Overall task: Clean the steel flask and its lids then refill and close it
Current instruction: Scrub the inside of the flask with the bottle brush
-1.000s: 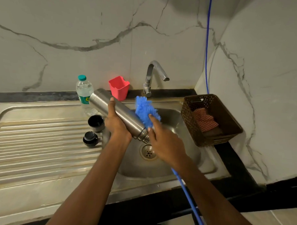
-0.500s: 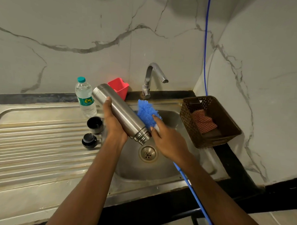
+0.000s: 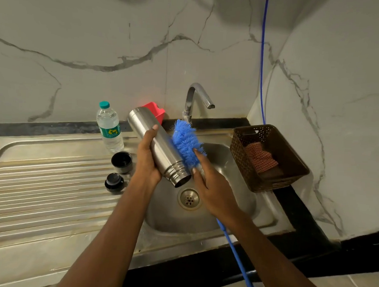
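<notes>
The left hand [image 3: 148, 161] grips the tilted cylindrical steel flask [image 3: 165, 155], mouth toward 5 o'clock; the right hand [image 3: 214, 187], fingers curled, holds the fluffy blue bottle brush [image 3: 185, 141] against its 3 o'clock side

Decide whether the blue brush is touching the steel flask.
Touching. The head view shows the blue brush bristles pressed along the side of the steel flask, with no gap; the right hand holds the brush.

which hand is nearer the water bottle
Left. The left hand, gripping the flask, is just right of the water bottle; the right hand holds the brush beyond the flask, over the sink.
</notes>
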